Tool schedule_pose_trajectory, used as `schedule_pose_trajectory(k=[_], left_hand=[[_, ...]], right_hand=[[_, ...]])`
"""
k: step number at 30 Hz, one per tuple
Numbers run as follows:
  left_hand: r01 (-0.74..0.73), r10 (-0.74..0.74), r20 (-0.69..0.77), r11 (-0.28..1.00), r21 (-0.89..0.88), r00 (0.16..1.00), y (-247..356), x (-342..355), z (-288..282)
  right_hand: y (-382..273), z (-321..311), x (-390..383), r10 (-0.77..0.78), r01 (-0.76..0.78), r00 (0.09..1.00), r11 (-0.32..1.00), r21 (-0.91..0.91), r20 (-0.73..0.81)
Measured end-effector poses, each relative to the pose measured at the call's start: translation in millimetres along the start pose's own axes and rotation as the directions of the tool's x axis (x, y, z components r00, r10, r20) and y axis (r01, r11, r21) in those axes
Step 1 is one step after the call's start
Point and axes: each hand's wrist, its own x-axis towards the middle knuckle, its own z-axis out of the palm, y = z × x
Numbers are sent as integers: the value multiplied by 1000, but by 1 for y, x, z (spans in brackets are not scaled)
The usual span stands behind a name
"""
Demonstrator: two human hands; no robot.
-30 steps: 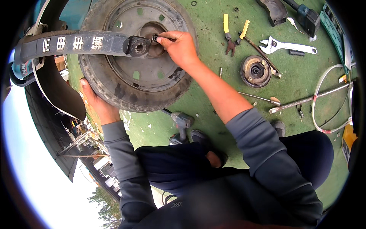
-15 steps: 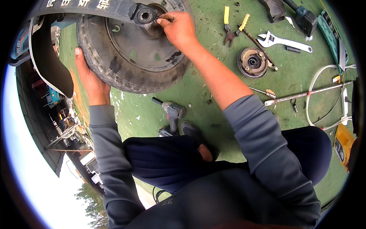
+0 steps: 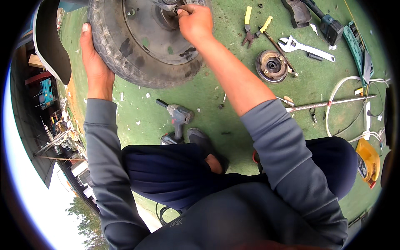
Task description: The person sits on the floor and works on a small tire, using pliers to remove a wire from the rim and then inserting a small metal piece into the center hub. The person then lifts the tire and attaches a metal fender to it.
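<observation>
Pinching at the wheel (image 3: 141, 46) hub, right hand (image 3: 195, 21) fingers together | left hand (image 3: 95, 62) lay flat, clamped on tyre edge | hub sat right under right fingertips

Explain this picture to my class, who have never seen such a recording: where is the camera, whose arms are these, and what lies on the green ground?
The camera sits on a person's head and looks down, so the picture bends at its rim. The grey-sleeved arms are that person's own. The left hand grips the outer tread of a small wheel lying on the green ground. The right hand pinches something small at the wheel's hub; what exactly is unclear. Around lie a power driver, yellow-handled pliers, an adjustable wrench, a round metal drum part, a long rod and white cable.
</observation>
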Motion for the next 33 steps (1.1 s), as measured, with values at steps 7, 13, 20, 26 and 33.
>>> schedule_pose_trajectory(k=[7, 13, 20, 26, 33], left_hand=[[-2, 3, 5, 999, -52, 1000, -1, 3, 1], [-18, 20, 20, 996, -88, 1000, 0, 5, 4], [-12, 50, 123, 955, -295, 991, -38, -63, 21], [7, -5, 14, 987, -161, 1000, -1, -13, 26], [30, -35, -36, 991, -132, 999, 1, -1, 11]], right_hand=[[17, 1, -23, -324, 322, 946, 927, -191, 22], [2, -25, -13, -324, 393, 916, 841, -371, 236], [3, -171, 75, -25, 420, 902, 289, -860, 432], [54, -288, 61, 549, -200, 833, 170, -965, -75], [100, -277, -19, 597, -768, 628, 369, -524, -499]])
